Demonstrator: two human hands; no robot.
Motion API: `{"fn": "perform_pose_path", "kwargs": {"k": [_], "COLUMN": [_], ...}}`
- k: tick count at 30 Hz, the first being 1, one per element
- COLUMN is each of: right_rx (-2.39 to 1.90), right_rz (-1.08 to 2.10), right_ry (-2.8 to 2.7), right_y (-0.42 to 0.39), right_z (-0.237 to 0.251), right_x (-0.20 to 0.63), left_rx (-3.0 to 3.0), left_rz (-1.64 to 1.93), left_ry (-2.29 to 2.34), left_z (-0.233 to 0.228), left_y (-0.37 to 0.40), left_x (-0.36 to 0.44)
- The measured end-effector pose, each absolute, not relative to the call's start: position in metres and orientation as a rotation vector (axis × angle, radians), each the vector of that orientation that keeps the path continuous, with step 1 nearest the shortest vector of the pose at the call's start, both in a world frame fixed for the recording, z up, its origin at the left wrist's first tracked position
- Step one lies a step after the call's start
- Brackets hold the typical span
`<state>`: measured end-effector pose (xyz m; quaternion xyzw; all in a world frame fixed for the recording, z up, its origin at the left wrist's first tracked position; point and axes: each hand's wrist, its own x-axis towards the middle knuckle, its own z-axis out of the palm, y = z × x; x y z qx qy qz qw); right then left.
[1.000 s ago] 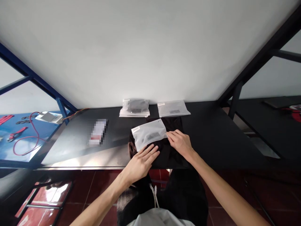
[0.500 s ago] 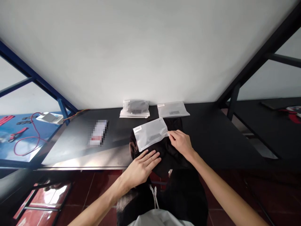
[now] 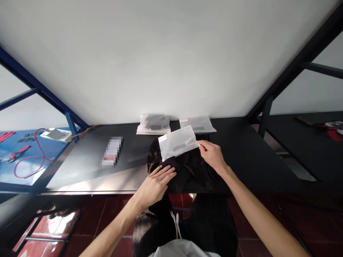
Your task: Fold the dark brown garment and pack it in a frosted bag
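My right hand (image 3: pixel 213 154) pinches the right corner of a frosted plastic zip bag (image 3: pixel 177 142), which has a white label at its upper left and dark print near its lower edge. The bag is tilted above a dark, shiny, crumpled cloth (image 3: pixel 184 175) on the black table. Fingers stretched out, my left hand (image 3: pixel 158 182) rests on the cloth's near left part, just below the bag and apart from it. Behind, against the wall, lie a stack of similar bags (image 3: pixel 154 123) with something dark inside and another frosted bag (image 3: pixel 202 123), partly covered by the held one.
A blurred-out phone-like object (image 3: pixel 112 151) lies on the left of the black table (image 3: pixel 80 171). Slanted metal frames, blue (image 3: pixel 53 101) and black (image 3: pixel 284 80), flank it. On the blue table at left are a red cable (image 3: pixel 43 157) and red straps (image 3: pixel 20 152).
My right hand has moved the bag up, away from me and slightly right. My left hand has slid slightly left on the cloth, still flat.
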<state>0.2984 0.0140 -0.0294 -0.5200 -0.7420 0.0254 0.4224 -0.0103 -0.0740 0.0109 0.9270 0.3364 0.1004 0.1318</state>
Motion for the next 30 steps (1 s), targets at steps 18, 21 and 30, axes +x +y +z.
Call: {"fn": "perform_pose_path", "kwargs": {"k": [18, 21, 30], "right_rx": [-1.668, -1.764, -1.52], "right_rz": [-0.142, -0.141, -0.196], "right_ry": [-1.572, -1.617, -1.566], "right_y": [0.112, 0.114, 0.08], "right_z": [-0.04, -0.052, -0.043], "right_x": [0.389, 0.393, 0.376], "left_rx": [2.629, 2.615, 2.511], "left_rz": [0.272, 0.276, 0.445], "left_ry": [0.985, 1.002, 1.071], "left_z": [0.007, 0.008, 0.015], "left_y": [-0.081, -0.081, -0.077], "left_x": [-0.013, -0.013, -0.009]}}
